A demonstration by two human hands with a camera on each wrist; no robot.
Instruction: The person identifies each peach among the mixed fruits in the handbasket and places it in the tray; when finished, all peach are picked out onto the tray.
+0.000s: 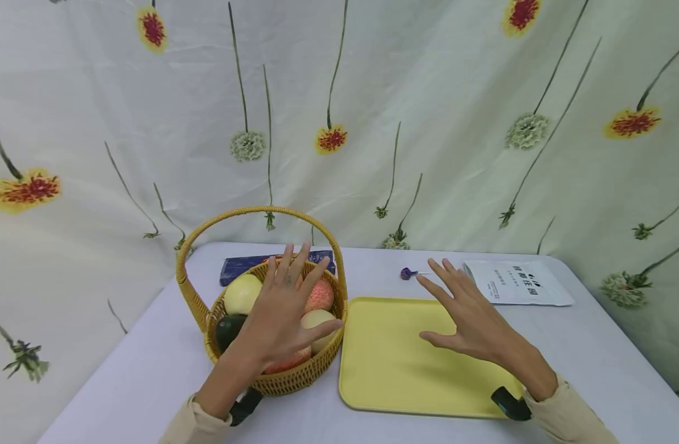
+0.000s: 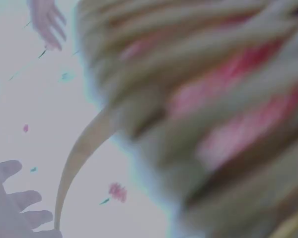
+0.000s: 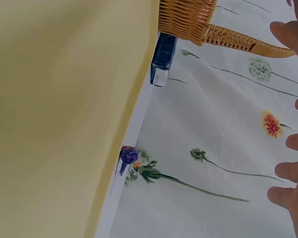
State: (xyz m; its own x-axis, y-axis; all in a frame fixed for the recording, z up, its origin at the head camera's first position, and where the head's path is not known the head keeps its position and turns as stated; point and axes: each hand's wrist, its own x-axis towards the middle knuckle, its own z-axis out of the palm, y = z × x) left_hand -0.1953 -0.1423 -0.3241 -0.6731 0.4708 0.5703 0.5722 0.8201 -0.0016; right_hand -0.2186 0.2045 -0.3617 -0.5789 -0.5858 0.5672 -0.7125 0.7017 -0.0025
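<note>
My left hand (image 1: 283, 314) hovers with spread fingers over a woven basket (image 1: 295, 377) with a tall arched handle. Inside the basket are a pale yellow-green fruit (image 1: 242, 295), a dark green fruit (image 1: 228, 332), a cream round fruit (image 1: 319, 322) and reddish fruit (image 1: 320, 296); my hand hides part of them. Over the right part of a yellow tray (image 1: 391, 357), my right hand (image 1: 469, 317) is held up, fingers apart, holding nothing. Blurred basket weave (image 2: 154, 99) fills much of the left wrist view, with red showing through its gaps.
Behind the tray lies a purple-wrapped lollipop (image 1: 408, 273). A white printed pouch (image 1: 519, 283) lies at the back right. A dark blue box (image 1: 235, 270) sits behind the basket. Flower-patterned cloth (image 1: 428, 111) hangs behind the white table (image 1: 134, 370).
</note>
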